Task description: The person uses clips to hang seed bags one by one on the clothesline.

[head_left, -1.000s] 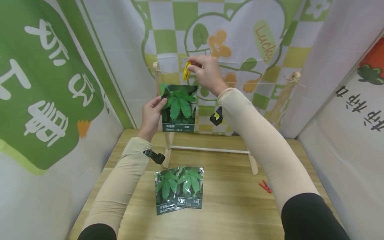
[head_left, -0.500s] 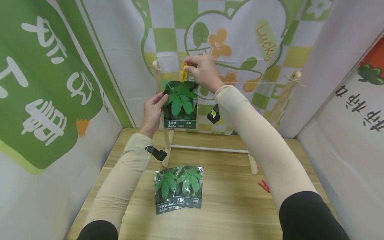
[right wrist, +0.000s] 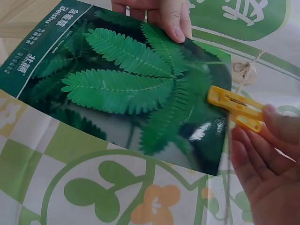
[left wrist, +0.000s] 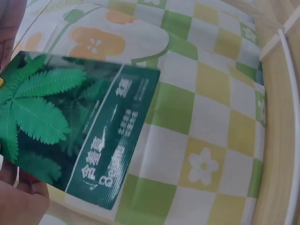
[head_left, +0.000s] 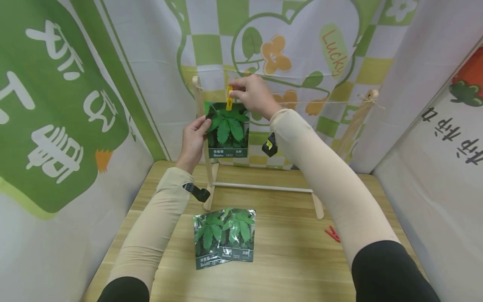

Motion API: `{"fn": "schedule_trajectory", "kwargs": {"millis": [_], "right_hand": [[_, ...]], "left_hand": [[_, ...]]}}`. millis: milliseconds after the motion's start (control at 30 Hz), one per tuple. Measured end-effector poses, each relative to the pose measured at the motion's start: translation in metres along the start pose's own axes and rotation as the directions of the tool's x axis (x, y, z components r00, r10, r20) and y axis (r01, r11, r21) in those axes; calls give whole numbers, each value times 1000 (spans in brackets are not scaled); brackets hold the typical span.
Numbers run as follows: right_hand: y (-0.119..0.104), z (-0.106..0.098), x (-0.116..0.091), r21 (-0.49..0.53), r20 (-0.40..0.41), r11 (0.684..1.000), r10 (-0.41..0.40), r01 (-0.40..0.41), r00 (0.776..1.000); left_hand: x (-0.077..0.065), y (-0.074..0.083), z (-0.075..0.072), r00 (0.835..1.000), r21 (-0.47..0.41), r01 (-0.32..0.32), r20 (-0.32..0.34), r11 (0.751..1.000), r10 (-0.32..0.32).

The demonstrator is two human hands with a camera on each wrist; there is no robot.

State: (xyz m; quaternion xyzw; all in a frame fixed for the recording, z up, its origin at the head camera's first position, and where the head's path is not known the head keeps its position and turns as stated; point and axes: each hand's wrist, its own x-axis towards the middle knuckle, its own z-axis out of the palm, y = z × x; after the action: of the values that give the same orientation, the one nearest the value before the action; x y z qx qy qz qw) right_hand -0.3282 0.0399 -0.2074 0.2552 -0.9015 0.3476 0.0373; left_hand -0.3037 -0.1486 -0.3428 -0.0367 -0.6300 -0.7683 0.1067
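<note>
A green seed packet (head_left: pixel 226 136) printed with fern-like leaves hangs upright at the left end of a thin string (head_left: pixel 332 102). My left hand (head_left: pixel 193 140) pinches its left edge, thumb on the front. At the top edge sits a yellow clothespin (head_left: pixel 229 100), held between the thumb and fingers of my right hand (head_left: pixel 256 94). In the right wrist view the clothespin's jaws (right wrist: pixel 220 97) overlap the packet's upper edge, right where the string runs. The left wrist view shows the packet's lower label (left wrist: pixel 115 140) from close up.
Two more seed packets (head_left: pixel 237 239) lie overlapping on the wooden table (head_left: pixel 286 268). Farther right lies a red clothespin (head_left: pixel 333 234). The string is tied between two wooden posts (head_left: pixel 354 121), joined low down by a white bar (head_left: pixel 264 187). Printed cloth surrounds the table.
My left hand has raised the packet slightly to the string. My right hand has moved left and down, bringing the yellow clothespin from above the packet onto its top edge.
</note>
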Motion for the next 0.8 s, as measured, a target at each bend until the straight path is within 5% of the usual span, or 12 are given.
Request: {"fn": "schedule_trajectory", "kwargs": {"millis": [367, 800], "right_hand": [[10, -3, -7, 80, 56, 995, 49, -54, 997], [22, -3, -22, 146, 21, 989, -10, 6, 1000]], "left_hand": [[-1, -3, 3, 997, 80, 65, -40, 995, -62], [-7, 1, 5, 994, 59, -24, -100, 998, 30]]}}
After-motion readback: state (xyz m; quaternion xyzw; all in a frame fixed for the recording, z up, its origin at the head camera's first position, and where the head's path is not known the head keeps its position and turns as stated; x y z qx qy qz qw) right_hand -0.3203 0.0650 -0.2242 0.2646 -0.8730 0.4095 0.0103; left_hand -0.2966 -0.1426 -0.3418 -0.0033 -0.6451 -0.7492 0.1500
